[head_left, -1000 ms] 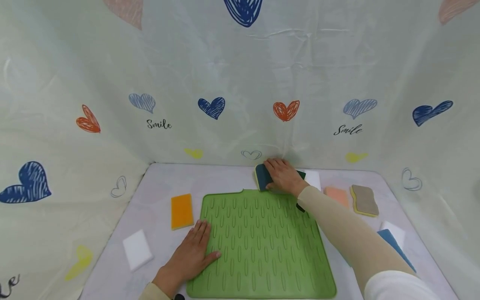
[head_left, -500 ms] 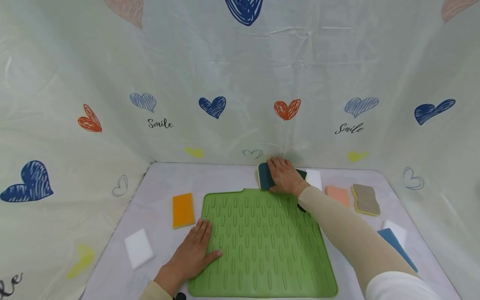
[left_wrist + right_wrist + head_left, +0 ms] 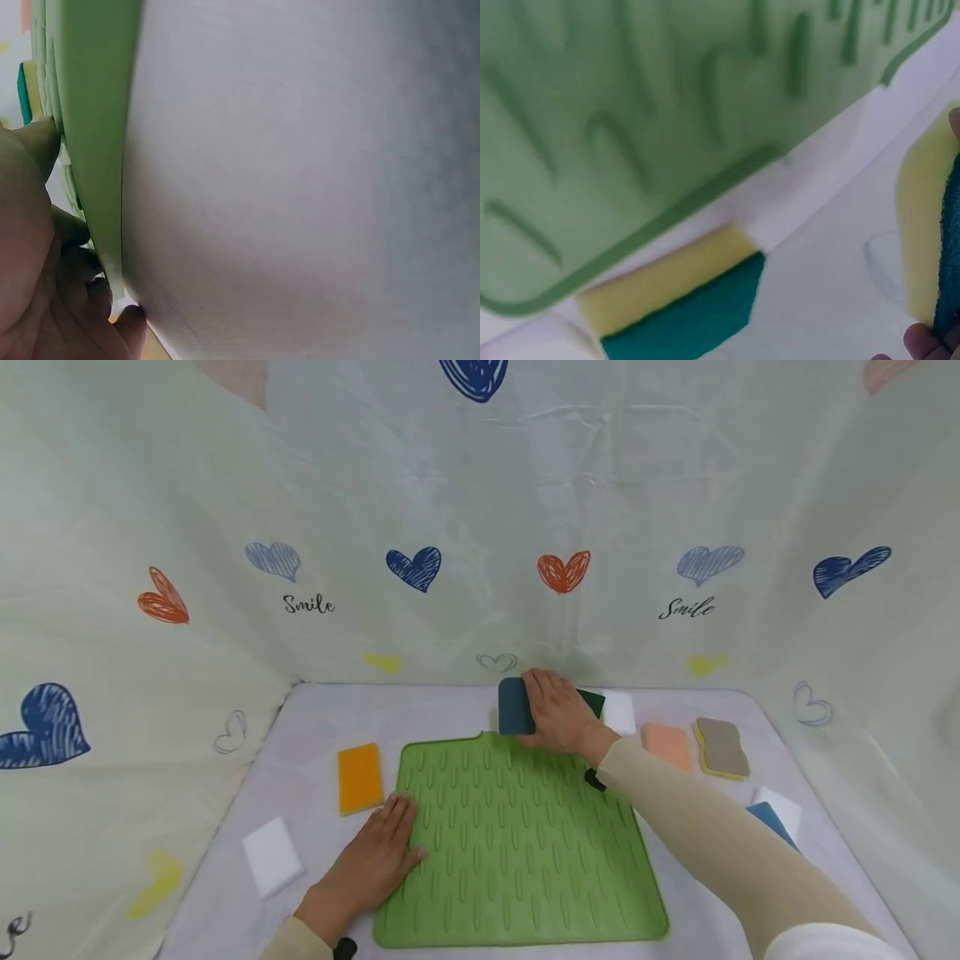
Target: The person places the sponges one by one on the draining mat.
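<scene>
In the head view, the right hand (image 3: 557, 714) is clamped on a blue-and-yellow sponge (image 3: 515, 707) jutting out to its left; a green sponge (image 3: 592, 699) shows just right of it. The left hand (image 3: 367, 862) lies, fingers straight, on the near-side green mat (image 3: 517, 843), an orange sponge (image 3: 360, 778) just left of its fingertips. Left wrist view: the mat's edge runs alongside the hand. Right wrist view: the held sponge is apart from the green one.

A pale sheet (image 3: 480, 477), creased and faintly shiny, hangs behind the white desk (image 3: 427, 706) and wraps round to its left and right. Over the desk's far edge I can read Smile (image 3: 308, 604) twice among red, blue and yellow hearts (image 3: 415, 569). The light is soft, with faint shadows in the folds.
</scene>
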A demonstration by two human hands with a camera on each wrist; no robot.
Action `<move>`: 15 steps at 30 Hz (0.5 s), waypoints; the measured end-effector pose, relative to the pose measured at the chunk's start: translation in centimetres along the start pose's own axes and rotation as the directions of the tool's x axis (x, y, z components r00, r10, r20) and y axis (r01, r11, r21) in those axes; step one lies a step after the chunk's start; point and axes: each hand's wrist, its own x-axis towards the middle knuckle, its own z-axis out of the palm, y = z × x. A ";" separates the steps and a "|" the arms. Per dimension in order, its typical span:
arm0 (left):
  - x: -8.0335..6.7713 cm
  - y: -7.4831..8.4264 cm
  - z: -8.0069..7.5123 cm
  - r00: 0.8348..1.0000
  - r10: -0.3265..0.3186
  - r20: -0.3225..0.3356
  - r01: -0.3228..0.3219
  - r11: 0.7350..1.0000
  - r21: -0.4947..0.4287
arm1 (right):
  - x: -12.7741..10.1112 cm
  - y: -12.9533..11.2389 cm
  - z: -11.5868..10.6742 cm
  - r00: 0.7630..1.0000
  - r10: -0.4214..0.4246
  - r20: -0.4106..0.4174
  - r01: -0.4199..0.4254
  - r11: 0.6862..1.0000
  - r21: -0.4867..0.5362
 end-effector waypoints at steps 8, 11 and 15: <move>0.1 0.2 -0.1 1.000 0.003 0.012 -0.003 1.000 -0.018 | -0.4 -3.2 -0.4 0.999 -0.048 -0.010 0.049 0.998 0.049; 0.1 0.2 -0.1 1.000 -0.002 0.015 0.002 0.999 -0.033 | -0.2 -4.6 -0.2 0.998 -0.064 -0.024 0.066 0.994 0.086; 0.1 0.2 -0.1 1.000 -0.004 0.019 0.005 0.999 -0.047 | 0.4 -6.6 0.3 0.997 -0.073 -0.026 0.075 0.990 0.119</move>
